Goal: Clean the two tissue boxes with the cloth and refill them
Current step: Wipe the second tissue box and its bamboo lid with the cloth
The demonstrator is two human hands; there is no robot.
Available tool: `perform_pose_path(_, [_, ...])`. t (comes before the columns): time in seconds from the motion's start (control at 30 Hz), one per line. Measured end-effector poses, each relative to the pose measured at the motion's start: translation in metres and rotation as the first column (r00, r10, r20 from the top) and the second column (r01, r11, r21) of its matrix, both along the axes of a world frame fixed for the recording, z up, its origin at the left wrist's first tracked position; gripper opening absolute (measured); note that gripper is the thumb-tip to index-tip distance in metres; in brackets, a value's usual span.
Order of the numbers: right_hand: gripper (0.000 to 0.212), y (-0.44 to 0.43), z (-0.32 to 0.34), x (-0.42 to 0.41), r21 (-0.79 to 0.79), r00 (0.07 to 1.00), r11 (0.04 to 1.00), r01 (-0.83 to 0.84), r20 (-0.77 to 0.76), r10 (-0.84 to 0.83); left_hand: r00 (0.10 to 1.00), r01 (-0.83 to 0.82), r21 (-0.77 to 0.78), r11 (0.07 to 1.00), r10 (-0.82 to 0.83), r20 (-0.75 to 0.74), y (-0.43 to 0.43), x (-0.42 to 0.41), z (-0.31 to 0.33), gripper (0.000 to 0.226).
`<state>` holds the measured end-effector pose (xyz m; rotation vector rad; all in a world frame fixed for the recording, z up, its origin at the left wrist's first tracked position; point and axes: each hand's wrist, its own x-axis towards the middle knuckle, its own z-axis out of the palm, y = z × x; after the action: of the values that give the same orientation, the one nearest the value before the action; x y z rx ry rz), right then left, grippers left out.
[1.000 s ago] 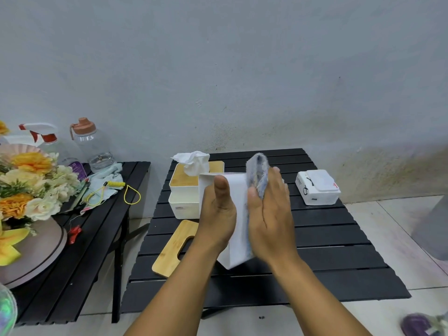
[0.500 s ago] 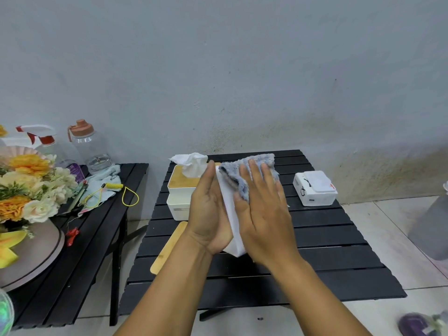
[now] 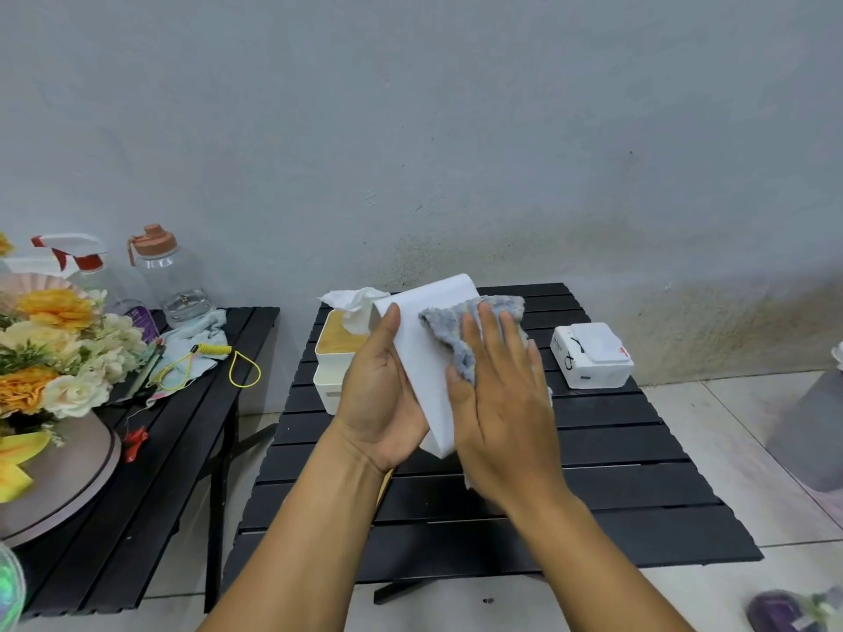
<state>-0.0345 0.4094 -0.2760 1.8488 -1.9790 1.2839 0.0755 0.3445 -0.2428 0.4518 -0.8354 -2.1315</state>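
I see the white tissue box (image 3: 426,358) lifted off the black slatted surface (image 3: 616,453), tilted with its far end raised toward the wall. My left hand (image 3: 381,394) cradles it from the left side, thumb lying along its upper edge, the fingers wrapped underneath and out of sight, so they are closed on the box. My right hand (image 3: 499,403) lies flat on the box's right face, fingers (image 3: 474,339) spread wide and pressing the grey-blue cloth (image 3: 449,328) against it; the cloth pokes out past the fingertips and along the thumb side. The box sits between both palms. Behind the left hand, the second tissue box (image 3: 335,362), with a wooden lid and a tissue sticking up, stands on the surface. A white tissue pack (image 3: 590,355) rests to the right, well apart from the hands.
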Motion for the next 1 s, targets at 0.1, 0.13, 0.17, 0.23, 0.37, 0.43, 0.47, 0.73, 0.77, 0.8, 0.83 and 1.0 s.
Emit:
perform_pose_path(0.1, [0.058,0.004,-0.005,0.008,-0.014,0.995,0.999,-0.038,-0.097,0.037,1.0,0.018,0.007,1.0,-0.018,0.014,-0.003,0.001,-0.002,0.07])
perform_pose_path(0.13, [0.057,0.007,-0.009,0.013,-0.019,0.984,0.996,-0.092,-0.156,0.088,1.0,0.012,0.019,1.0,-0.012,0.009,-0.005,0.003,-0.002,0.071])
perform_pose_path(0.17, [0.056,0.011,-0.012,0.018,-0.013,0.969,0.989,-0.146,-0.202,0.14,1.0,0.001,0.038,0.999,-0.001,-0.001,-0.006,0.005,-0.001,0.069])
perform_pose_path(0.23, [0.054,0.017,-0.015,0.022,0.0,0.945,0.976,-0.22,-0.248,0.213,0.999,-0.03,0.066,0.997,0.031,-0.016,-0.009,0.011,-0.002,0.065])
perform_pose_path(0.37, [0.051,0.014,-0.009,0.013,-0.069,0.945,0.975,-0.211,-0.268,0.186,0.997,-0.072,0.07,0.995,0.072,0.003,-0.011,0.014,0.001,0.062])
perform_pose_path(0.43, [0.051,0.008,-0.006,0.001,-0.137,0.99,0.986,-0.099,-0.111,0.084,0.997,-0.068,0.053,0.996,0.07,-0.021,-0.007,0.01,0.003,0.062])
perform_pose_path(0.47, [0.051,0.005,-0.005,-0.004,-0.158,0.998,0.986,-0.046,0.024,0.051,0.998,-0.056,0.029,0.998,0.057,-0.025,-0.005,0.007,0.002,0.066])
perform_pose_path(0.73, [0.05,-0.002,-0.009,-0.007,-0.233,0.844,0.958,0.168,0.536,-0.017,0.99,0.05,-0.125,0.991,-0.033,0.134,0.021,-0.008,0.003,0.053])
perform_pose_path(0.77, [0.05,-0.002,-0.008,-0.008,-0.239,0.841,0.953,0.186,0.54,-0.029,0.981,0.077,-0.164,0.983,-0.046,0.187,0.022,-0.008,0.003,0.049])
perform_pose_path(0.8, [0.049,-0.003,-0.008,-0.009,-0.245,0.842,0.949,0.196,0.538,-0.035,0.969,0.096,-0.211,0.973,-0.042,0.244,0.022,-0.008,0.002,0.046])
perform_pose_path(0.83, [0.049,-0.004,-0.007,-0.01,-0.248,0.847,0.948,0.198,0.53,-0.039,0.953,0.096,-0.246,0.965,-0.018,0.303,0.022,-0.008,0.001,0.044])
perform_pose_path(1.0, [0.051,-0.003,-0.011,-0.001,-0.284,0.956,0.954,0.1,0.294,-0.013,0.927,0.036,-0.211,0.977,0.046,0.373,0.014,-0.009,-0.002,0.04])
